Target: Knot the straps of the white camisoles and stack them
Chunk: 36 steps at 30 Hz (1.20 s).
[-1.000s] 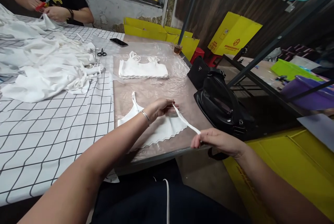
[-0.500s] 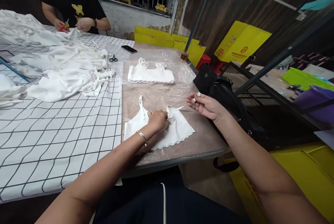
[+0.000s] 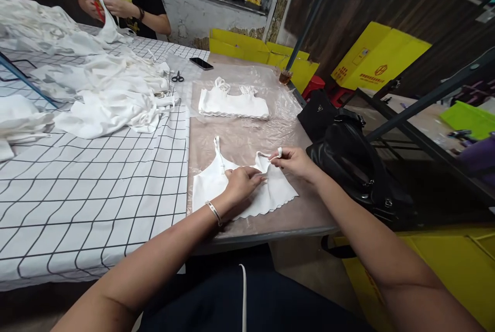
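A white camisole top (image 3: 211, 185) with a wavy hem lies spread on the plastic-covered table in front of me. My left hand (image 3: 245, 183) rests over its middle, fingers closed on the fabric near the right strap's base. At the right side my right hand (image 3: 294, 161) pinches the white shoulder strap (image 3: 280, 152), lifting it a little off the table. The top's left strap (image 3: 217, 145) points away from me, untouched. Beyond it lies a neat stack of similar white tops (image 3: 234, 102). My fingers hide part of the fabric between both hands.
Heaped white garments (image 3: 112, 110) cover the checked cloth (image 3: 154, 182) at left. Black scissors (image 3: 178, 77) and a phone (image 3: 201, 63) lie farther back. A black bag (image 3: 344, 141) sits by the right edge, near a metal post (image 3: 309, 17). A co-worker (image 3: 127, 7) holds red-handled scissors and white fabric.
My right hand has come left and down to the top and now pinches its strap. My left hand stays on the fabric. The co-worker has raised the scissors and cloth.
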Motion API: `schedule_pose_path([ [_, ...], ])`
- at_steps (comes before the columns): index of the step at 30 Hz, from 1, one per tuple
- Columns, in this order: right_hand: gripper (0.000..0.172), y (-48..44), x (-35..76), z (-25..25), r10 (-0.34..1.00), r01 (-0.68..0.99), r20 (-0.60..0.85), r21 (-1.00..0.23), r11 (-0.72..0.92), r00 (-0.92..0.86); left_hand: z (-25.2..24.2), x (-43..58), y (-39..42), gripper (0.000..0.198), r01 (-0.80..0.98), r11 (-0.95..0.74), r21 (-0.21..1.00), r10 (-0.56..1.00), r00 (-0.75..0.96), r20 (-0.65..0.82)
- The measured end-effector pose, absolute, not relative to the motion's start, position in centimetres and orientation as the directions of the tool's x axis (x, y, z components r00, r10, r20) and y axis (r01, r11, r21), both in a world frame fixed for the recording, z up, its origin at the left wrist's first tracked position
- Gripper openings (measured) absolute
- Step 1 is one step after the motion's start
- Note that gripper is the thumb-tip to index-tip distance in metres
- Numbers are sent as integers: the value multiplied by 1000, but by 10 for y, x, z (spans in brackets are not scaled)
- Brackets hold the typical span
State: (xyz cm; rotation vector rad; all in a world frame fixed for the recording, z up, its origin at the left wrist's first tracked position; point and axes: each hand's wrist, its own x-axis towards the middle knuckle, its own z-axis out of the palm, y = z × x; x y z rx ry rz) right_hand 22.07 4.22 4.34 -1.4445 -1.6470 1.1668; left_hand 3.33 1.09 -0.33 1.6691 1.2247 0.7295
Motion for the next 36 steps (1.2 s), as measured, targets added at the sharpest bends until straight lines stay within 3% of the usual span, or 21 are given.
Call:
schedule_pose_path([
  [3, 17, 45, 216, 39, 956, 533, 17, -827, 179, -294, -3, 33, 10, 21, 400, -88, 912, 949, 313, -46],
  [10, 10, 38, 220, 38, 885, 658, 35, -655, 371, -465, -2, 32, 10, 22, 410, -95, 907, 956, 291, -31],
  [26, 12, 34, 210, 33, 819, 597, 120, -627, 500, -561, -2, 35, 9, 23, 430, -100, 897, 952, 303, -39],
  [29, 11, 37, 201, 29, 853, 607, 105, -659, 444, -511, -2, 39, 13, 19, 463, -107, 880, 942, 330, -59],
  [32, 16, 40, 204, 30, 966, 724, 21, -659, 207, -256, 2, 24, 11, 17, 610, -225, 759, 947, 320, 24],
  [34, 26, 35, 218, 34, 999, 814, -43, -581, -11, -17, 6, -4, 0, 28, 719, -289, 632, 955, 260, 140],
  [36, 34, 23, 235, 36, 983, 869, -120, -461, -180, 140, 7, -40, -18, 33, 829, -239, 506, 968, 165, 187],
])
